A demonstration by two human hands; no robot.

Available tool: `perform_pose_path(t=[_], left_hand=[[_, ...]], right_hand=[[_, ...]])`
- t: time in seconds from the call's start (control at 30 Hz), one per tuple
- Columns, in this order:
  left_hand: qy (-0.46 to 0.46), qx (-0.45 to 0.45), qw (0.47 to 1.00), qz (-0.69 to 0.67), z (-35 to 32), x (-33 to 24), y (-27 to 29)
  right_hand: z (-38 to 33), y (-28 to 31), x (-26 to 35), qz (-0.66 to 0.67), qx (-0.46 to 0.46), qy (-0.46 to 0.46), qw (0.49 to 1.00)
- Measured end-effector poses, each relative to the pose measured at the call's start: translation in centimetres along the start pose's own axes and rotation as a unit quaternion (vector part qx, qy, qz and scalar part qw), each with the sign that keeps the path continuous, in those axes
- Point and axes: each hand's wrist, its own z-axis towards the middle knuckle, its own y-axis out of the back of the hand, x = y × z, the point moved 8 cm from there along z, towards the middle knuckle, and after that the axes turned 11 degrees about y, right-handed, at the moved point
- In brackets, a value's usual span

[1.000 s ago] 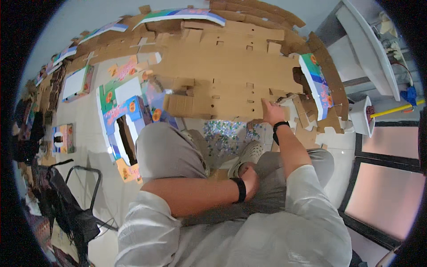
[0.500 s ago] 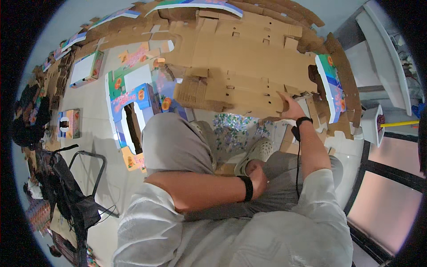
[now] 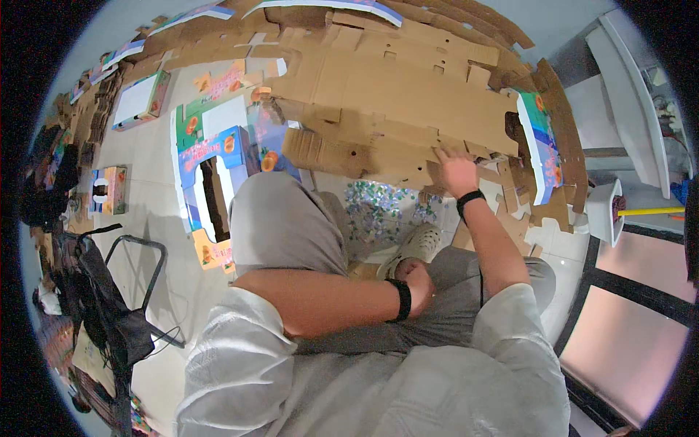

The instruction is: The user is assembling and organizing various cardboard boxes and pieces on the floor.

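Observation:
A large flattened brown cardboard sheet [image 3: 393, 95], with slots and folded flaps, spreads over the floor in front of me. Near its front right edge my right hand [image 3: 457, 173] rests on the board, fingers stretched out and apart. My left hand [image 3: 419, 285] is closed in front of my right shin, above a pale clog [image 3: 419, 247]; anything inside the fingers is hidden. Small blue, green and white scraps [image 3: 375, 211] lie scattered on the floor between my feet and the board. Left of my knee sits a blue printed carton [image 3: 237, 146] with a long cut-out.
More flattened cardboard is piled along the far side. A printed box [image 3: 142, 100] and a smaller one [image 3: 109, 191] stand on the left. A black metal frame [image 3: 156, 269] and a bag are at lower left. On the right is a white bin [image 3: 604, 211] with a yellow stick [image 3: 652, 212].
My right hand has moved left along the board's front edge and flattened, the near flap shifting slightly with it. My left hand stays in place, closed.

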Motion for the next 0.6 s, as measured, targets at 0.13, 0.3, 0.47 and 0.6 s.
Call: perform_pose_path(t=[0.13,0.3,0.47,0.6], left_hand=[[0.000,0.004,1.000,0.000,0.3,0.0,-0.5],[0.081,-0.194,0.976,-0.063,0.2,0.6,0.6],[0.074,-0.103,0.992,0.024,0.4,0.3,0.1],[0.037,-0.065,0.997,0.009,-1.1,0.2,1.5]], right_hand=[[-0.2,3.5,3.2,0.106,-0.192,0.107,0.970],[-1.3,4.0,-0.4,0.223,-0.200,0.052,0.953],[-0.5,4.8,0.2,0.190,-0.205,0.055,0.959],[1.0,4.3,3.8,0.189,-0.190,0.091,0.959]])
